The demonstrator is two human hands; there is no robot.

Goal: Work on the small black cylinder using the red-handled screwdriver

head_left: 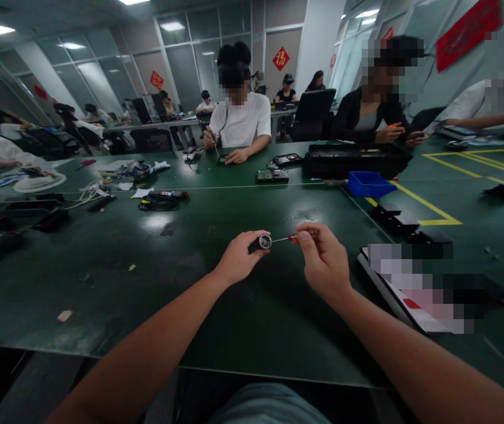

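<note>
My left hand (240, 257) is closed around a small black cylindrical part (264, 242), whose round open end with a pale rim faces me and to the right. Inside that rim some detail shows, too small to make out. In my right hand (326, 259) is a screwdriver (293, 237) with a reddish handle, gripped between thumb and fingers. Its thin metal shaft points left, and the tip reaches the rim of the cylinder; whether it goes inside I cannot tell. Both hands are above the green table (252, 318).
Right of my right arm lies a white-edged stack or box (388, 294), partly blurred out. Black pieces (393, 219) and a blue bin (370, 184) sit beyond it. A coiled black cable (160, 202) lies at left. Across the table a person (243, 123) works near circuit boards (272, 176).
</note>
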